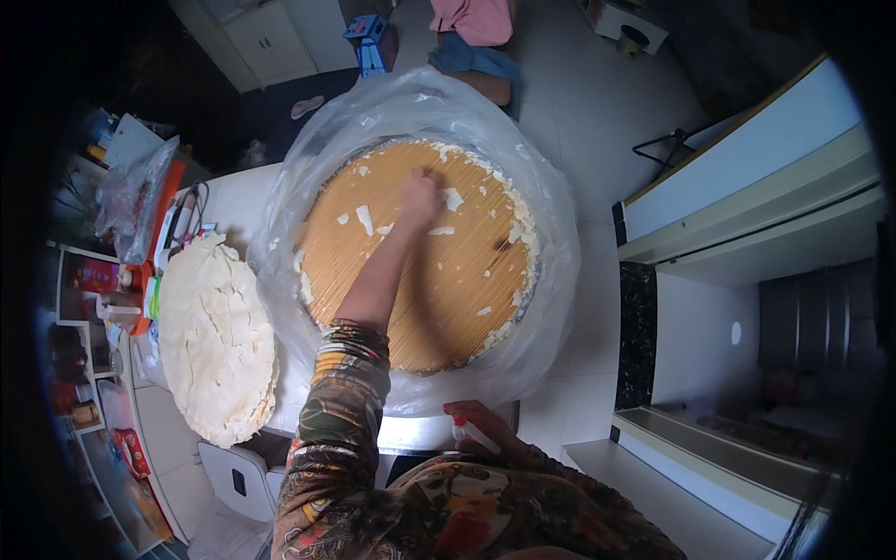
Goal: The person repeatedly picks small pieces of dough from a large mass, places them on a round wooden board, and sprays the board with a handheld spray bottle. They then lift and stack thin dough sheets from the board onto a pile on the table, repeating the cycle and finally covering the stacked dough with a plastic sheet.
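Observation:
A round mat of thin bamboo-like slats lies before me in a large clear plastic bag that spreads wide around it. Pale flat flakes are scattered over the slats, and a crumbly crust lines the right rim. My left hand is curled low over the upper middle of the mat, beside a larger flake; whether anything is between its fingers is hidden. Close to my body, my right hand holds a small clear plastic bottle with a red top. To the left lies a stack of thin pale round sheets.
An orange tray with a plastic bag and small items stands beyond the stack. Shelves line the left edge. A white chair sits below the stack. A pink cloth and denim lie past the table.

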Demonstrator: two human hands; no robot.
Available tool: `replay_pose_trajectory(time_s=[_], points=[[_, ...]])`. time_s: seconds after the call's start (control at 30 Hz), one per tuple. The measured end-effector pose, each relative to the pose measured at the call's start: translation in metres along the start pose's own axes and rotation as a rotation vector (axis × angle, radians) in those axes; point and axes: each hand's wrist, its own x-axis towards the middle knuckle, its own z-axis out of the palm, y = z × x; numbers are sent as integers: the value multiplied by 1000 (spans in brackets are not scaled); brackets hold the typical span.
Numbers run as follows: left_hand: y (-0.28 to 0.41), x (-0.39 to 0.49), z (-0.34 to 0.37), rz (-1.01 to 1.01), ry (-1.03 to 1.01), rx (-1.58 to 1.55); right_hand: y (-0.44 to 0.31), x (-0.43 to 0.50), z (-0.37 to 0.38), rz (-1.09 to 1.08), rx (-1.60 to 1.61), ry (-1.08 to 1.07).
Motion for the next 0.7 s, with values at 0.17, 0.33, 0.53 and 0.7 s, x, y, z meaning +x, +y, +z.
replay_pose_trajectory(time_s=[0.17,0.33,0.53,0.7], points=[[-10,11,3,38,-18,60,-3,-2,-13,-17,121,100],[-7,8,-2,49,-18,6,-15,2,-25,9,122,92],[-10,7,-6,37,-58,-65,-21,4,-26,37,126,119],[-6,-4,-13,124,18,-67,-22,1,-25,76,116,141]])
